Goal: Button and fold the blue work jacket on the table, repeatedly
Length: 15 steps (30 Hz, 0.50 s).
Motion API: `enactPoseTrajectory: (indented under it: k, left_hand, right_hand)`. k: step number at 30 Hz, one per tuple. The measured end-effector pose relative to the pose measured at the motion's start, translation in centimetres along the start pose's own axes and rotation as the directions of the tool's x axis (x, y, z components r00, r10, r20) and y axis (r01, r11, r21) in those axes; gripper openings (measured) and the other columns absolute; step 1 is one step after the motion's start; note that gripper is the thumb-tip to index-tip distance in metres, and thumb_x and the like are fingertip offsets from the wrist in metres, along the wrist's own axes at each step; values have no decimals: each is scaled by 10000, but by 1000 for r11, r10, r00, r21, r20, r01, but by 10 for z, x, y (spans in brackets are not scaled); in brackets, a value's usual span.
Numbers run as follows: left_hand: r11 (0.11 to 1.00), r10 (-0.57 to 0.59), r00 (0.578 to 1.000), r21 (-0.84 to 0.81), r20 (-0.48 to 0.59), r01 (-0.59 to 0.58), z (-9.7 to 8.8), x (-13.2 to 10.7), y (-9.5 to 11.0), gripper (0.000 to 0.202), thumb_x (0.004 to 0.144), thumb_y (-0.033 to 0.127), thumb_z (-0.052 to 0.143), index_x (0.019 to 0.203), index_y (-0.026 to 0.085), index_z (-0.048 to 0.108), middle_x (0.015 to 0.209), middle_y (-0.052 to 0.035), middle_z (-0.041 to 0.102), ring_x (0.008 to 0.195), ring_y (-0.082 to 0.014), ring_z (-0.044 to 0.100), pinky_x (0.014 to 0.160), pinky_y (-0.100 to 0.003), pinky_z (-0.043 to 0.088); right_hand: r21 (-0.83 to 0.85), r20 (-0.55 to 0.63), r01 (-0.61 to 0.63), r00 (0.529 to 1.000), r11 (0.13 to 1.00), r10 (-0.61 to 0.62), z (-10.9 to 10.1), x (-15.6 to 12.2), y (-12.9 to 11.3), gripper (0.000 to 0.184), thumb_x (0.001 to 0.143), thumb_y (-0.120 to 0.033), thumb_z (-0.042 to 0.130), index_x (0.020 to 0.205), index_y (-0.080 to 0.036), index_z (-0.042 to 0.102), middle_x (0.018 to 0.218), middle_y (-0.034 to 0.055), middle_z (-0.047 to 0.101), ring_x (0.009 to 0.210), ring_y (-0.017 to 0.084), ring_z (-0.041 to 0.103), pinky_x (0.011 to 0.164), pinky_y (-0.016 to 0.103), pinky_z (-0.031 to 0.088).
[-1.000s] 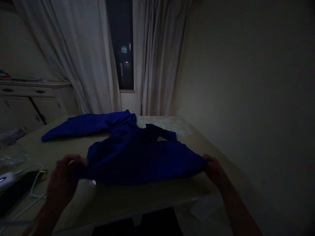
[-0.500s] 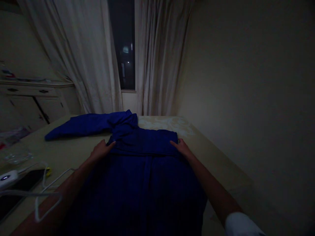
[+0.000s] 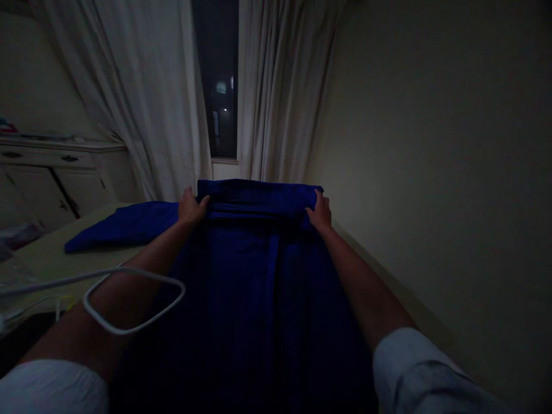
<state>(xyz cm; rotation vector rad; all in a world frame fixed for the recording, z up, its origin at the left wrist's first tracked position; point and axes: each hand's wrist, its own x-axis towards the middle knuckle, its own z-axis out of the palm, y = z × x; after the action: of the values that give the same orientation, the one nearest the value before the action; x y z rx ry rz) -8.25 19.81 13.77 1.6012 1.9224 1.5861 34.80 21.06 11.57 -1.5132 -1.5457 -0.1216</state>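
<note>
A dark blue long-sleeved garment (image 3: 241,276), perhaps a shirt, stretches from the near edge of the view toward the window. Its far end is raised between my hands, with several folds running across it. My left hand (image 3: 192,208) grips the left side of that end, thumb pointing inward. On the right side my right hand (image 3: 319,211) is closed on the cloth in the same way. One blue sleeve (image 3: 123,224) lies flat on the table to the left. The fingertips behind the fabric are hidden.
A white cable (image 3: 129,271) loops over my left forearm. The pale table (image 3: 101,259) carries a dark flat device (image 3: 32,333) at lower left. Beyond stand long curtains (image 3: 159,103), a dark window (image 3: 222,80) and a cabinet (image 3: 81,172). A wall (image 3: 431,172) borders the right side.
Both hands have moved up and away from me, lifting the far end of the garment. The sleeve has shifted slightly left, and the cable now rides higher over my left forearm.
</note>
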Motion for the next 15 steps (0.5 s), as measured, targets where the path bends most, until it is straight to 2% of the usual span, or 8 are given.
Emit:
enactPoseTrajectory:
  k: [2,3,5,7,9,10,12,15]
  left_hand:
    - [982,38,997,186,-64,-25,13,-12,6,803,928,418,608,1524,-73,387,1514,-350,466,1450,-429,442,1209,-533,360]
    - [970,87,996,229,-9,-83,20,-25,4,786,952,404,567,1543,-70,358,1529,-344,451,1463,-413,432,1217,-512,352]
    - [934,198,951,247,239,-257,27,-65,-10,733,977,385,514,1566,-22,355,1518,-291,503,1437,-352,487,1209,-454,376]
    - [889,218,823,241,525,-390,26,-117,-33,716,993,441,485,1578,41,383,1511,-240,552,1406,-320,535,1198,-446,397]
    - [826,168,697,286,697,-485,16,-171,-58,749,990,590,465,1581,131,440,1575,-206,514,1459,-360,482,1220,-539,350]
    - [793,160,678,316,717,-521,9,-195,-69,757,988,644,442,1597,193,436,1635,-172,452,1514,-378,405,1245,-598,278]
    - [740,162,664,355,730,-571,-7,-235,-87,723,1003,676,388,1619,300,405,1700,-104,354,1572,-379,297,1255,-652,203]
    - [701,167,676,396,718,-593,-30,-275,-100,673,1028,657,336,1627,352,369,1713,-66,310,1588,-374,256,1240,-683,207]
  right_hand:
    - [-40,9,-9,1000,999,9,15,-2,-8,872,839,-268,749,1605,-160,345,1586,220,364,1410,386,459,1157,557,403]
    - [-64,67,18,998,998,-14,23,-10,-10,837,857,-291,750,1593,-162,372,1595,214,360,1430,383,441,1178,554,382]
    - [-121,294,102,954,987,-62,39,-38,-10,674,925,-337,699,1536,-168,470,1580,191,420,1446,354,440,1210,519,350]
    - [-165,562,177,825,970,-55,50,-74,-6,593,978,-402,643,1510,-173,517,1579,175,465,1456,320,451,1221,463,341]
    - [-190,716,207,698,960,-8,55,-108,-2,641,980,-485,637,1523,-167,514,1602,178,464,1471,314,450,1218,435,347]
    - [-201,749,207,662,957,14,55,-122,0,675,979,-518,631,1538,-162,502,1619,185,448,1484,322,440,1218,438,347]
    - [-232,769,205,637,951,51,52,-141,0,712,999,-560,580,1571,-151,465,1652,198,399,1517,334,400,1227,452,330]
    - [-301,808,277,583,913,90,39,-149,-6,726,1038,-592,469,1621,-166,390,1690,189,329,1536,338,371,1221,467,334]
